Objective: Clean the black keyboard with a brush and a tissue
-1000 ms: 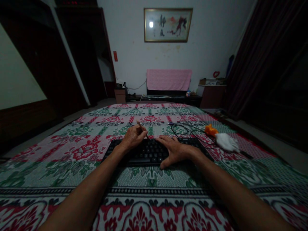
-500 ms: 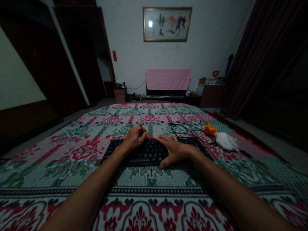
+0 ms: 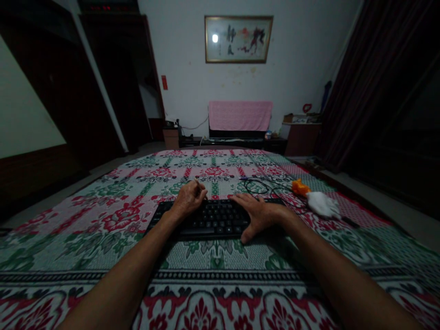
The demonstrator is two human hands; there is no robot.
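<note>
"Where's the keyboard (image 3: pixel 222 223)?"
"Centre, on patterned cloth (image 3: pixel 216 257). Left hand (image 3: pixel 188 198) at its ten o'clock — fingers pinching a thin stick (image 3: pixel 197 180). Right hand (image 3: pixel 258 213) at three — fingers spread wide across it."

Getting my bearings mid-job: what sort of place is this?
Probably a room in a home: flowered cloth under the keyboard, a framed picture on the far wall, and a long dark curtain at right.

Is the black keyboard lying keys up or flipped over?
Keys up: rows of keys on the keyboard show between the left hand and right hand.
</note>
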